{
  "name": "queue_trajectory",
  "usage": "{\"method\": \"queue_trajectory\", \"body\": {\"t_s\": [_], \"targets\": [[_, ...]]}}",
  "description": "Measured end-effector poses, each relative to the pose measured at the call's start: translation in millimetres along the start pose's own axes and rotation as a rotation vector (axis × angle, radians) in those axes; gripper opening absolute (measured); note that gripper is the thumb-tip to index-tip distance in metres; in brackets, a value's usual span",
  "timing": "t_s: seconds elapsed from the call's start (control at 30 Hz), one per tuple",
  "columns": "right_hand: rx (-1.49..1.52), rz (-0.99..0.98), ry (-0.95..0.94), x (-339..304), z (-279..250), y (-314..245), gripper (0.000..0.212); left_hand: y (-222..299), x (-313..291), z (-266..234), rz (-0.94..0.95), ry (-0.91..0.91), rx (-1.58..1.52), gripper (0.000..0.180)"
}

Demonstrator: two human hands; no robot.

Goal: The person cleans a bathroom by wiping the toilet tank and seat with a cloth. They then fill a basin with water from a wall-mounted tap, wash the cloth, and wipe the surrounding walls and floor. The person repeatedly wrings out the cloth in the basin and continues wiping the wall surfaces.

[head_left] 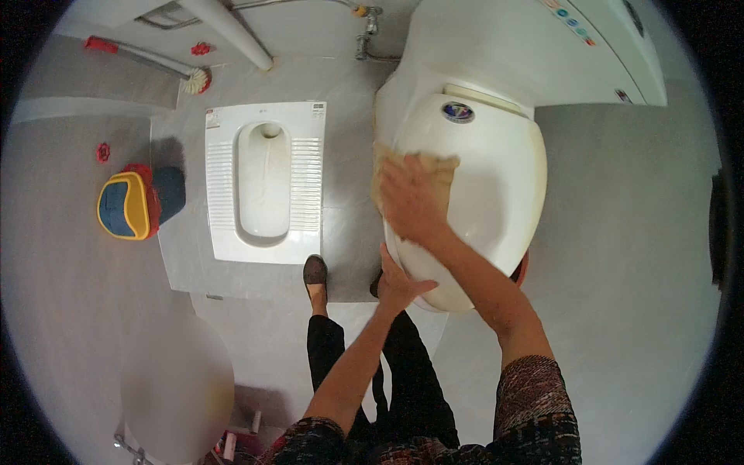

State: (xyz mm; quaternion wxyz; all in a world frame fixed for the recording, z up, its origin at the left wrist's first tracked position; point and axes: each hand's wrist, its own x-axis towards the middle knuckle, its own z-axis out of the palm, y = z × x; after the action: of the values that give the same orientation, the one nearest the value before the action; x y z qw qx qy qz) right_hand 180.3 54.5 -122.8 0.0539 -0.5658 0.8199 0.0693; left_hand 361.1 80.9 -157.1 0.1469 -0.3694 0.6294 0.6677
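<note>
The right hand [417,200] lies over a tan cloth [446,174] on the left part of a white toilet lid [496,201], its palm down and its grip laid across the cloth; I cannot tell whether the fingers pinch it. The cloth shows around the hand and reaches the lid's left edge. The left hand [399,289] rests at the near left edge of the lid, its grip spread, with the thumb pointing right and the fingers pointing far along the side. Toward the lid's far end sits 1 oval blue badge [458,112].

Left of the toilet, 1 white squat pan [308,249] with ribbed sides is set in the grey floor [349,232]. Farther left stands 1 blue bin [170,191] with a yellow-rimmed top and red between. At the far left, a long-handled brush [196,80] with pale bristles leans near 1 small red ornament [201,48]. A brown shoe [315,270] stands at the pan's near right corner.
</note>
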Motion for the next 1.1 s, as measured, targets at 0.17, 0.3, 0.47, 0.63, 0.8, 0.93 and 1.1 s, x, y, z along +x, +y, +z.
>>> {"method": "queue_trajectory", "body": {"t_s": [0.17, 0.3, 0.47, 0.63, 0.8, 0.93, 1.1], "targets": [[0.209, 0.061, 0.121, -101, -13, -41, 0.037, -75, 15, -64, -0.100, -0.333, -0.270, 0.093], [0.255, 0.262, 0.198, -151, 2, -48, 0.044, -40, 8, -93, -0.103, 0.006, -0.193, 0.074], [0.310, 0.461, 0.215, -141, -4, -6, 0.054, 40, 16, -75, 0.245, 0.184, 0.329, 0.081], [0.259, 0.597, 0.254, -122, -12, 82, 0.050, 111, 31, -28, 0.472, 0.226, 0.554, 0.085], [0.101, 0.785, 0.340, -108, 8, 168, 0.053, 149, 41, 23, 0.561, 0.099, 0.931, 0.096], [0.354, 1.085, 0.229, -122, 17, 214, 0.056, 145, 48, 41, 0.555, 0.026, 1.174, 0.107], [0.507, 1.156, 0.254, -166, 40, 215, 0.055, 138, 52, 46, 0.565, 0.046, 1.281, 0.115]]}}
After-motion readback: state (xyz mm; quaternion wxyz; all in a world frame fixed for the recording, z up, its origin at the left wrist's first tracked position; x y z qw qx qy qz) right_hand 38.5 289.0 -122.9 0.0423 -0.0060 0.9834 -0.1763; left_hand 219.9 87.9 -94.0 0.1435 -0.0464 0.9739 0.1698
